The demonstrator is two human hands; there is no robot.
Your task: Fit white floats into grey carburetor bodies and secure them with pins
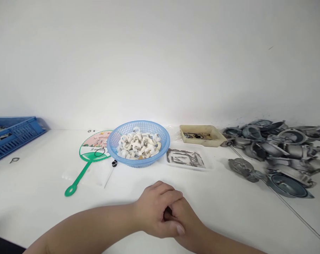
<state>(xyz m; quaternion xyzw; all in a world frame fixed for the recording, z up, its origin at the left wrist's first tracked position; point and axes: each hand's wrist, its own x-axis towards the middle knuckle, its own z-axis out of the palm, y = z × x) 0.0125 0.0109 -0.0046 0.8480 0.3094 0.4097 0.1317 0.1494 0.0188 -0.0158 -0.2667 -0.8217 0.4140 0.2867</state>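
My left hand (pixel 157 210) lies over my right hand (pixel 190 220), its fingers and thumb wrapped round it, low in the middle of the head view. The right hand's fingers are mostly hidden beneath the left, so I cannot see whether they hold anything. Just beyond both hands stands a round blue basket (pixel 165 153) filled with white curved plastic pieces (pixel 139 144). To its right is a clear shallow tray (pixel 209 164) of thin metal pins (pixel 185 158).
A green-handled fan (pixel 82 176) lies left of the basket, beside a thin tool with a black end (pixel 114 163). A cream box (pixel 215 135) holds small parts. Grey metal castings (pixel 276 148) are heaped at right. A blue crate (pixel 19 132) stands far left, below the white wall.
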